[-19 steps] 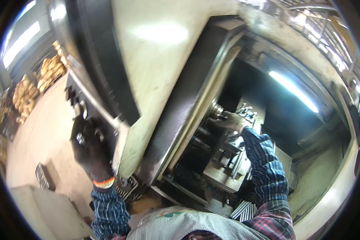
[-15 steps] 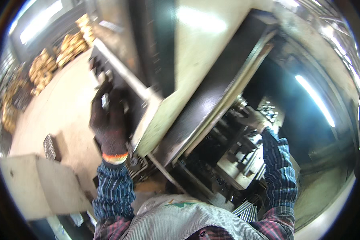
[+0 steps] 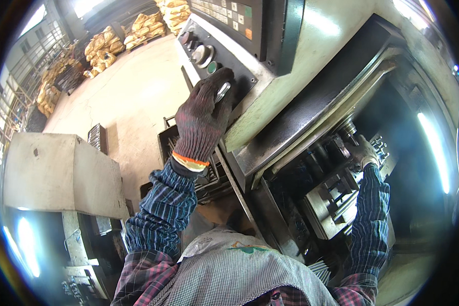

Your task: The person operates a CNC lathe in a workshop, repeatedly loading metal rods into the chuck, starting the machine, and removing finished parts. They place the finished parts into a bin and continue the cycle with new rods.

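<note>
My left hand (image 3: 203, 118), in a dark knitted glove with an orange cuff band, is at the machine's control panel (image 3: 247, 94). Its fingers are curled around a small shiny metal piece (image 3: 222, 92), and its fingertips are beside a green button (image 3: 213, 67). My right hand (image 3: 363, 152), gloved too, reaches inside the lathe to the metal chuck (image 3: 347, 128). Those fingers are closed at the chuck's front; whatever they grip is too dark and small to make out. Below that hand is a tool block (image 3: 324, 204) with metal bars.
A thick dark sliding door (image 3: 316, 97) stands between my arms. Metal tool holders (image 3: 380, 147) stick up beside my right hand. Under my left forearm is a dark crate (image 3: 168, 140) of metal parts. A beige machine housing (image 3: 41, 168) stands left; yellow sacks (image 3: 104, 46) are stacked behind.
My left hand has shifted along the panel toward its near end, still with the metal piece. The view has turned left, and my right hand stays at the chuck.
</note>
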Available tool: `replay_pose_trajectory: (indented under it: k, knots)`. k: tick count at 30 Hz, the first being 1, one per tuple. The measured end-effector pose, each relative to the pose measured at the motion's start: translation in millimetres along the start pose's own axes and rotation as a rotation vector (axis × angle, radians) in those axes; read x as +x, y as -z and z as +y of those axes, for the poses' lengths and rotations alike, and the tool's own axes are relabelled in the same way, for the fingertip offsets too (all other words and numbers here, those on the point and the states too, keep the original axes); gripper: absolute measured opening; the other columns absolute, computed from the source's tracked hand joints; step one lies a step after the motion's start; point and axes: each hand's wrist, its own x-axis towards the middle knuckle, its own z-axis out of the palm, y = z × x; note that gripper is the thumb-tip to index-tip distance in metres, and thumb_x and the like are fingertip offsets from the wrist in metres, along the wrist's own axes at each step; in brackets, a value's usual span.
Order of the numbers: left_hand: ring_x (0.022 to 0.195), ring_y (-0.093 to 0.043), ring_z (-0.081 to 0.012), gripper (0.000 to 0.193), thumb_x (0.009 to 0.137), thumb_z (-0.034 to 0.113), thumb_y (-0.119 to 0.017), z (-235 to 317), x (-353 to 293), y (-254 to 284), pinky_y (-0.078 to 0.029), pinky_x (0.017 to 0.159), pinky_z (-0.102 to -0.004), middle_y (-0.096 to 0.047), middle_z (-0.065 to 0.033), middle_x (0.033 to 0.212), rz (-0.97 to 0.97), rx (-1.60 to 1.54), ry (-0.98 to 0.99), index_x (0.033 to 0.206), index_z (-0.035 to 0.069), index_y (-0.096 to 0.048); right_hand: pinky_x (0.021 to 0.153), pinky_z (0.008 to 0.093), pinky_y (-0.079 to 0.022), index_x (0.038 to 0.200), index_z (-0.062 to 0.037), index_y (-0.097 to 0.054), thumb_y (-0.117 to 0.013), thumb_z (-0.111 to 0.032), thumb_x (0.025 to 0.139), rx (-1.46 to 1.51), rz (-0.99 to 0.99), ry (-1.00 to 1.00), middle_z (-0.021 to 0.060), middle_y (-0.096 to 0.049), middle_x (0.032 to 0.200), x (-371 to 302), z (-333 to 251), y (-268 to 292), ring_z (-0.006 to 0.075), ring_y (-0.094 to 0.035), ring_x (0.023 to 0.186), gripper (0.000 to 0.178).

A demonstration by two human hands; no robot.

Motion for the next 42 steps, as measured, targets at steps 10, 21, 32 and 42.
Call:
replay_pose_trajectory:
  k: [10,21,32,42]
  knots:
    - [0.104,-0.066,-0.0113,0.032,0.100,0.008,-0.064,23.9,-60.6,58.1,-0.054,0.088,-0.0247,-0.070,-0.0095,0.119,-0.220,-0.572,0.744,0.130,-0.002,-0.062,0.101,0.0470,-0.051,0.145,-0.0051,-0.051,-0.073,-0.055,0.083,-0.113,0.370,0.129,0.0248,-0.059,0.137,-32.6,-20.5,11.0,0.0406,-0.059,0.125,0.083]
    - [0.055,-0.052,-0.0041,0.034,0.100,0.028,-0.068,-19.2,-175.8,168.9,-0.041,0.048,-0.0215,-0.074,-0.0066,0.100,0.116,-0.357,1.089,0.124,0.004,-0.070,0.112,0.0489,-0.041,0.152,-0.0078,-0.043,-0.075,-0.046,0.084,-0.220,0.558,0.301,0.0211,-0.054,0.147,-53.4,-35.3,4.0,0.0382,-0.052,0.135,0.084]
    - [0.063,-0.049,-0.0002,0.026,0.101,0.016,-0.067,-23.0,-224.5,263.6,-0.041,0.055,-0.0179,-0.070,0.0030,0.095,0.176,-0.539,1.127,0.124,0.006,-0.070,0.120,0.0481,-0.033,0.156,-0.0020,-0.036,-0.063,-0.032,0.099,0.289,0.875,0.519,0.0254,-0.043,0.155,-182.1,-119.2,8.7,0.0411,-0.039,0.144,0.070]
    - [0.100,-0.064,-0.0093,0.032,0.102,0.015,-0.065,-6.2,-231.2,347.2,-0.053,0.089,-0.0242,-0.072,-0.0043,0.109,0.118,-0.556,1.195,0.131,0.002,-0.066,0.122,0.0621,-0.018,0.161,-0.0333,-0.030,-0.062,-0.074,0.083,-0.028,0.477,1.309,0.0259,-0.020,0.167,-381.8,-345.5,-65.1,0.0483,-0.026,0.150,0.095]
